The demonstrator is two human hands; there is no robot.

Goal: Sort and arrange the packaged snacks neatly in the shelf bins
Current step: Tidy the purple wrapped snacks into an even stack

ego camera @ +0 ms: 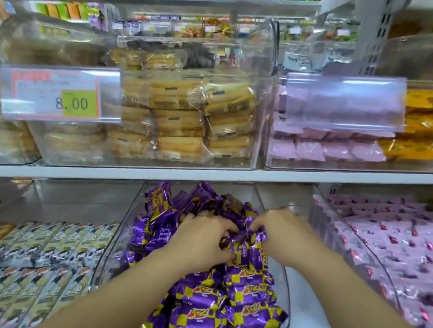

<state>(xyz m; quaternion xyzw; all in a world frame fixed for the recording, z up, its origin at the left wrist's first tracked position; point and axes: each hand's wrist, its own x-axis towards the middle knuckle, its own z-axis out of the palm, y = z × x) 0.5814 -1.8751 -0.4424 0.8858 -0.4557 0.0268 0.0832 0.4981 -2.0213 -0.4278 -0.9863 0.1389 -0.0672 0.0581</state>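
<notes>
Purple foil packets (217, 291) checked with yellow filled the clear bin (127, 220). They lay flat and fairly orderly at the bin's front, and heaped and tumbled toward its back. Both hands were in the middle of the bin, at the foot of that heap. The left hand (197, 240) lay knuckles up, its fingers (223, 228) curled down into the wrappers and gripping loose packets. The right hand (281, 231), just beside it and nearer the bin's right wall, had its fingers (257, 224) bent and pinching crumpled foil. How many packets each hand held could not be told, since the fingertips were buried among them.

The step in hand looked to be pulling jumbled packets out of the back heap to lay them flat like the front rows. Doing it well would mean lifting a few at a time rather than a fistful and turning each face up the same way. Filling from the bin's back forward would keep packets from sliding over the wall toward the pink packets (394, 248) right of the bin or the pale boxes (40, 249) left of it. Slippery foil would call for a firm pinch at the crimped ends.
</notes>
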